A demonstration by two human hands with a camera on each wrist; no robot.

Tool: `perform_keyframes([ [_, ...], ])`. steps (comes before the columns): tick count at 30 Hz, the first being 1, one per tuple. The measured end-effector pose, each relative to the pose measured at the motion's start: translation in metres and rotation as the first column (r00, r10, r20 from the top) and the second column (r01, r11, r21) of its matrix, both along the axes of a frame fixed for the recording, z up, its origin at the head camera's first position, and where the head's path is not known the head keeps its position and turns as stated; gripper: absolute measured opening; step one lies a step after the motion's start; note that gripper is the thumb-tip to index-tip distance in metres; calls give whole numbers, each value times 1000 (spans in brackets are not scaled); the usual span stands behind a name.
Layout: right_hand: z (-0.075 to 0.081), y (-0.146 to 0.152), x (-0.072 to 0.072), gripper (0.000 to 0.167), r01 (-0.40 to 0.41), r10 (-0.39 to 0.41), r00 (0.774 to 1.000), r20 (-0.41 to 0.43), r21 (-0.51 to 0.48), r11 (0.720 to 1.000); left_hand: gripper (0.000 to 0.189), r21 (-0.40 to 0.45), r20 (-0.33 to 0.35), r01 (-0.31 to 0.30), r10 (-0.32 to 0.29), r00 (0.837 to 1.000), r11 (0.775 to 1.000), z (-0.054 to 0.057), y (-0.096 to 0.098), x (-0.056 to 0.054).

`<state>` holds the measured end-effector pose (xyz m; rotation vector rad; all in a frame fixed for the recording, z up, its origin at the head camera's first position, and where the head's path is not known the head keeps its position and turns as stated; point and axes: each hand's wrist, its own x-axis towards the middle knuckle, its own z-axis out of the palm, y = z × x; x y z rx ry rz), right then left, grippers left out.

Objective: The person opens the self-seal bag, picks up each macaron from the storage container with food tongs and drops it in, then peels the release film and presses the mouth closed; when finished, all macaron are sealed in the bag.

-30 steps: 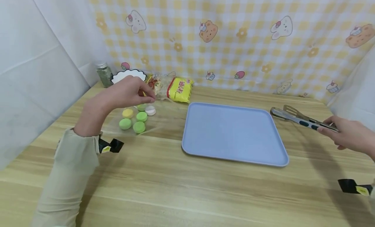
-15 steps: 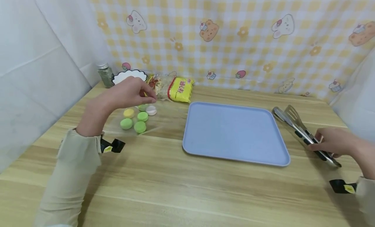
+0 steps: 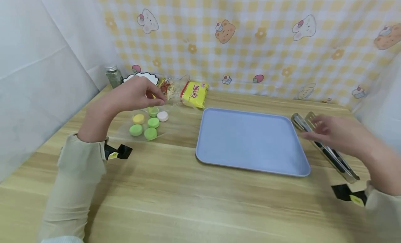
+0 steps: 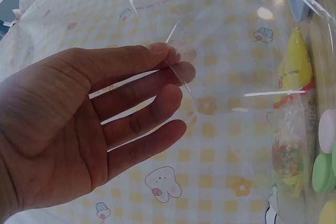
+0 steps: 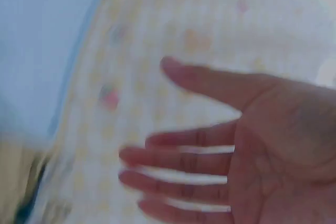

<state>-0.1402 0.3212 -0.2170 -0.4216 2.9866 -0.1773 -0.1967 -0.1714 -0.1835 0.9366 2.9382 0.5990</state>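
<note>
1. The left hand [image 3: 131, 96] sits in the upper left of the head view, its grip pinching the edge of a clear plastic bag [image 3: 175, 112] between thumb and fingertips [image 4: 176, 59]; the left wrist view shows the film stretched from that pinch toward the right of the frame.
2. Just below the left hand, a cluster of round macarons [image 3: 147, 123] in green, yellow and white lies on the wooden table [image 3: 188, 201], seemingly inside the clear bag.
3. The right hand [image 3: 336, 135] hovers at the right of the head view with its grip released, fingers spread and holding nothing; the blurred right wrist view shows the same spread palm [image 5: 247, 145].
4. Metal tongs [image 3: 325, 150] lie on the table under and beside the right hand, just right of the blue tray [image 3: 250, 142]; whether the hand touches them cannot be told.
5. Behind the macarons, upper left of centre, lie a yellow snack packet [image 3: 194, 94] and a second packet [image 3: 166, 88], with a small jar [image 3: 114, 76] further left.
</note>
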Motion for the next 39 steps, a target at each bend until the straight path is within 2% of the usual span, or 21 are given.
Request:
perform_keyframes([
  [2, 5, -38, 6, 48, -138, 132, 990, -60, -130, 982, 9, 6, 8, 3, -3, 1000, 1000, 1, 0, -1],
  [3, 6, -57, 8, 40, -213, 201, 976, -79, -192, 958, 9, 9, 13, 4, -4, 1000, 1000, 1, 1, -1],
  [6, -6, -115, 7, 24, -389, 383, 919, -92, -363, 847, 9, 14, 19, 2, -2, 1000, 1000, -1, 1, -2],
  [7, -11, -133, 5, 23, -426, 430, 899, -85, -407, 808, 9, 14, 20, 2, -2, 1000, 1000, -2, 1, -2],
  [9, -26, -168, -1, 23, -455, 497, 866, -42, -475, 753, 9, 17, 22, 4, -4, 1000, 1000, -2, 1, 0],
  [11, -38, -198, -5, 23, -469, 544, 839, -1, -507, 723, 9, 15, 20, 8, -8, 1000, 1000, -2, 1, 1],
  [13, -44, -219, -9, 22, -481, 557, 830, 9, -493, 725, 9, 18, 24, 11, -12, 1000, 1000, -1, 2, 2],
  [14, -46, -225, -12, 21, -484, 550, 835, 7, -465, 741, 9, 20, 28, 12, -13, 1000, 1000, -1, 3, 2],
  [17, -40, -231, -22, 18, -461, 477, 878, -27, -315, 830, 9, 26, 50, 18, -19, 999, 1000, -2, 7, 2],
  [19, -35, -227, -33, 16, -407, 405, 913, -54, -222, 886, 9, 26, 64, 29, -30, 997, 999, -5, 10, 1],
  [21, -33, -222, -47, 17, -341, 335, 940, -62, -163, 926, 9, 18, 81, 43, -45, 996, 999, -8, 12, 1],
  [23, -34, -220, -62, 20, -300, 295, 954, -59, -141, 943, 9, 7, 95, 52, -52, 994, 999, -11, 14, 1],
  [26, -39, -219, -80, 26, -275, 276, 961, -17, -143, 951, 9, 0, 113, 63, -63, 992, 998, -15, 16, 2],
  [28, -41, -220, -91, 29, -258, 268, 963, 28, -197, 946, 9, -4, 115, 74, -73, 991, 997, -17, 17, 3],
  [30, -41, -220, -101, 33, -212, 247, 966, 79, -304, 929, 10, -9, 119, 88, -86, 989, 996, -18, 20, 3],
  [32, -41, -221, -108, 35, -133, 213, 967, 139, -434, 891, 11, -21, 124, 107, -103, 987, 994, -20, 23, 3],
  [34, -41, -222, -113, 36, -59, 195, 962, 192, -550, 833, 12, -38, 120, 118, -113, 986, 992, -20, 27, 3],
  [36, -43, -225, -116, 35, -3, 188, 953, 239, -611, 791, 12, -47, 121, 121, -114, 986, 992, -20, 30, 3],
  [39, -46, -231, -120, 33, 76, 170, 938, 303, -657, 750, 12, -60, 122, 110, -102, 987, 992, -19, 34, 4],
])
